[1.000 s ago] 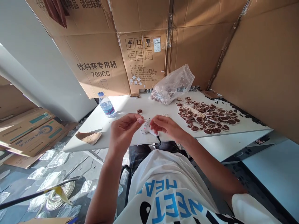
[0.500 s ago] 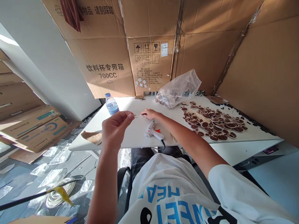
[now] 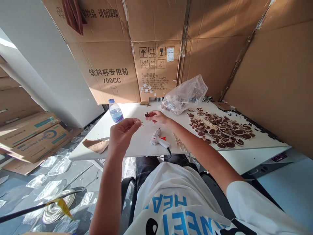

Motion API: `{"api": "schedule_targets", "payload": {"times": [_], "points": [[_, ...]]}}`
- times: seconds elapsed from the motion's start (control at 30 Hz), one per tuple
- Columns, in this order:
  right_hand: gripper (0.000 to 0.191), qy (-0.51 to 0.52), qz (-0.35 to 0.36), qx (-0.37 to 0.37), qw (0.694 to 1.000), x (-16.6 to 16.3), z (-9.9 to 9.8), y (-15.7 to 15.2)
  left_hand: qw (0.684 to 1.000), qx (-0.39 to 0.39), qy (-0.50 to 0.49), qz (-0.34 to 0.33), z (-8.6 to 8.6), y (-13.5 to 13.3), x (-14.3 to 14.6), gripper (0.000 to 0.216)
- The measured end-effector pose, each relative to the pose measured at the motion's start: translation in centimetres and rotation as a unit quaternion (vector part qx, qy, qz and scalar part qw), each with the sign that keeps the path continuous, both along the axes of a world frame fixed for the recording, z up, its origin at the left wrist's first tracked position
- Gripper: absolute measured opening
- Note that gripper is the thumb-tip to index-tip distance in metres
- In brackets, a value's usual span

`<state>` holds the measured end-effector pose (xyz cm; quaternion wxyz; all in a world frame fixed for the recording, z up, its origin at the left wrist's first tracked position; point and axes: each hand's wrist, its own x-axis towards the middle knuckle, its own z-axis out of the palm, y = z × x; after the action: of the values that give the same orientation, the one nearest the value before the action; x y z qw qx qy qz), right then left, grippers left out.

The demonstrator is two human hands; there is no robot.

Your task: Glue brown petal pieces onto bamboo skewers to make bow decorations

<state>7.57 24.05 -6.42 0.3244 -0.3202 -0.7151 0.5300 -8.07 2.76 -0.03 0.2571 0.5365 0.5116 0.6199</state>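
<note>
My left hand is raised over the left part of the white table, thumb and fingers pinched on a thin light stick, of which only a short end shows. Opposite it, my right hand grips a small brown piece with a pale edge at its fingertips. The piece and the stick are apart. Below my right hand a white hot glue gun lies on the table, its nozzle pointing away from me. Several thin sticks lie under my right forearm.
At right spreads a pile of brown round pieces with pale rims. A clear plastic bag sits at the back, a water bottle at the left. Torn brown paper lies at the left edge. Cardboard sheets wall the back.
My right hand has lifted off the table with the small brown piece now showing in its fingers. My left hand stays pinched in nearly the same place.
</note>
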Motion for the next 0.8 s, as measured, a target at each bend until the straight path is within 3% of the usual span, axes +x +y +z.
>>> {"api": "schedule_targets", "payload": {"times": [0.17, 0.27, 0.4, 0.5, 0.67, 0.8], "points": [[0.043, 0.182, -0.011, -0.027, 0.983, 2.1, 2.7, -6.7, 0.997, 0.010, 0.052, -0.053, -0.2, 0.2, 0.2, 0.022], [0.042, 0.246, -0.034, -0.042, 0.968, 3.2, 3.9, -11.2, 0.992, 0.032, 0.079, -0.093, 0.0, -0.1, 0.9, 0.020], [0.048, 0.313, -0.058, -0.116, 0.941, 4.0, 5.1, -15.6, 0.982, 0.031, 0.072, -0.175, 0.5, -0.9, 2.3, 0.021], [0.051, 0.312, -0.049, -0.144, 0.938, 4.3, 5.4, -17.1, 0.974, 0.023, 0.061, -0.216, 0.8, -1.4, 3.0, 0.022], [0.034, 0.322, -0.060, -0.136, 0.935, 4.8, 4.8, -18.1, 0.983, 0.015, 0.051, -0.175, 0.6, -1.5, 3.0, 0.019], [0.026, 0.315, -0.102, -0.086, 0.940, 5.0, 4.0, -18.5, 0.986, 0.016, 0.058, -0.156, 0.6, -1.6, 3.1, 0.020]]}}
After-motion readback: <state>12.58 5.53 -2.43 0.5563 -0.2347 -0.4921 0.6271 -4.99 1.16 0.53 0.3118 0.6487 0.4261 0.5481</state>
